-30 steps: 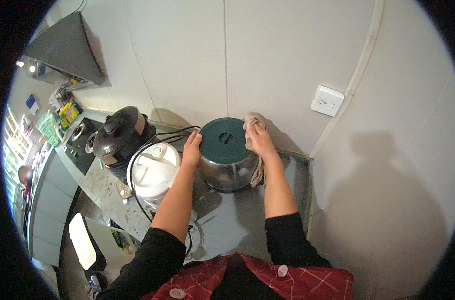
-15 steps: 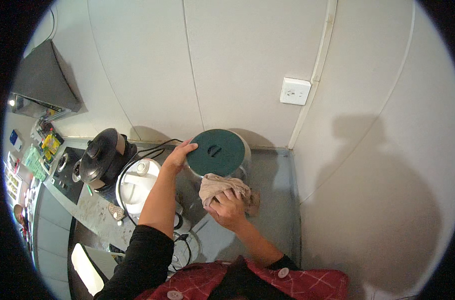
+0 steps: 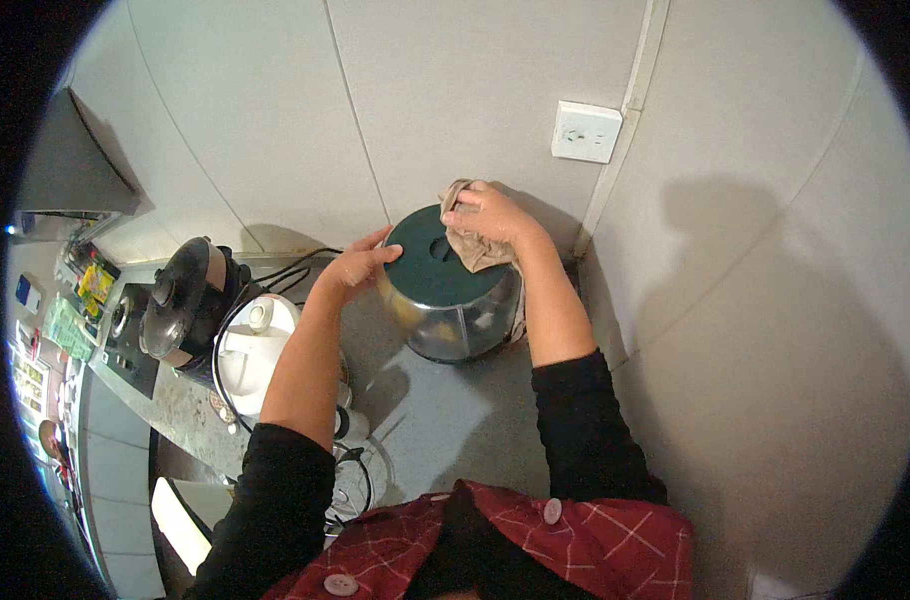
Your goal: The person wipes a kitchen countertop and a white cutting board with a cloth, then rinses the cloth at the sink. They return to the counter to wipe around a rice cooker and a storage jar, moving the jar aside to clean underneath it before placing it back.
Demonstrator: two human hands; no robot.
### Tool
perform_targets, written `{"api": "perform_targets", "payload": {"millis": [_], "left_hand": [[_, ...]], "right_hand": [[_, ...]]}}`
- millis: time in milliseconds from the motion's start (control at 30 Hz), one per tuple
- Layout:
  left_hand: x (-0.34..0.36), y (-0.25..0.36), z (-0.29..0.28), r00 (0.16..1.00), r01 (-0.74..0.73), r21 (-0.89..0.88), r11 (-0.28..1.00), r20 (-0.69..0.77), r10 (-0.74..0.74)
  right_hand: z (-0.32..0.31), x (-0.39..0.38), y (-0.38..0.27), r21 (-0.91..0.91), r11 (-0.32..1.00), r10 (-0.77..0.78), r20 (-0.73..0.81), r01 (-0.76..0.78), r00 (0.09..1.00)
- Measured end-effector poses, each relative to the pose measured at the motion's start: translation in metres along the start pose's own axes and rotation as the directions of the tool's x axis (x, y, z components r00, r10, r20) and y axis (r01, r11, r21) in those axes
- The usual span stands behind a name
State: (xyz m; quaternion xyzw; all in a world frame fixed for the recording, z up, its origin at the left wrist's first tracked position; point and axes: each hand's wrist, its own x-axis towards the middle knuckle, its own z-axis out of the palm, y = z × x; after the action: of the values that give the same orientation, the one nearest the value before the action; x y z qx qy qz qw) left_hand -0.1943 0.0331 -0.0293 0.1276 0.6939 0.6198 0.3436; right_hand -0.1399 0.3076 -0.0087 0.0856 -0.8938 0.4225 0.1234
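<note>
A clear round container [image 3: 445,333] with a dark green lid [image 3: 443,277] stands on the grey counter in the corner. Something yellowish shows dimly through its wall. My left hand [image 3: 363,264] grips the container's upper left side, its thumb over the lid's rim and the other fingers mostly hidden behind. At the lid's far right edge, my right hand [image 3: 487,215] holds a bunched beige cloth [image 3: 480,250] against the lid. Part of the cloth hangs down along the container's right side.
Left of my left forearm stand a white appliance [image 3: 255,345] with a handle and a black cooker [image 3: 187,305] with a glass lid. Black cables run behind them. A stove [image 3: 130,340] and range hood [image 3: 70,170] are farther left. Walls close in behind and right, with a white socket [image 3: 586,132].
My right hand has carried the cloth from the container's near side up to the lid's far right edge. My left hand still holds the left side. The head view has shifted slightly.
</note>
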Motion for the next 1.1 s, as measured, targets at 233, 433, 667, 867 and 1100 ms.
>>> {"api": "perform_targets", "payload": {"millis": [233, 433, 667, 867, 1100], "left_hand": [[0.005, -0.024, 0.026, 0.902, -0.219, 0.028, 0.975, -0.376, 0.213], [0.018, -0.032, 0.024, 0.836, -0.198, 0.072, 0.978, -0.509, 0.206], [0.042, -0.038, 0.008, 0.889, -0.207, 0.114, 0.972, -0.392, 0.236], [0.030, -0.018, 0.013, 0.930, -0.198, 0.202, 0.959, -0.270, 0.249], [0.029, -0.010, 0.014, 0.949, -0.222, 0.238, 0.946, -0.170, 0.265]], "right_hand": [[-0.012, -0.009, 0.004, 0.437, 0.818, 0.327, 0.182, -0.374, 0.928], [0.042, -0.097, 0.021, 0.967, 0.159, 0.653, 0.048, -0.199, 0.756], [0.194, -0.195, 0.063, 0.370, 0.902, 0.428, -0.694, -0.224, 0.579], [0.184, -0.206, -0.033, 0.222, 0.974, 0.201, -0.773, -0.040, 0.601], [0.096, -0.157, -0.022, -0.257, 0.966, -0.189, -0.729, -0.007, 0.657]]}}
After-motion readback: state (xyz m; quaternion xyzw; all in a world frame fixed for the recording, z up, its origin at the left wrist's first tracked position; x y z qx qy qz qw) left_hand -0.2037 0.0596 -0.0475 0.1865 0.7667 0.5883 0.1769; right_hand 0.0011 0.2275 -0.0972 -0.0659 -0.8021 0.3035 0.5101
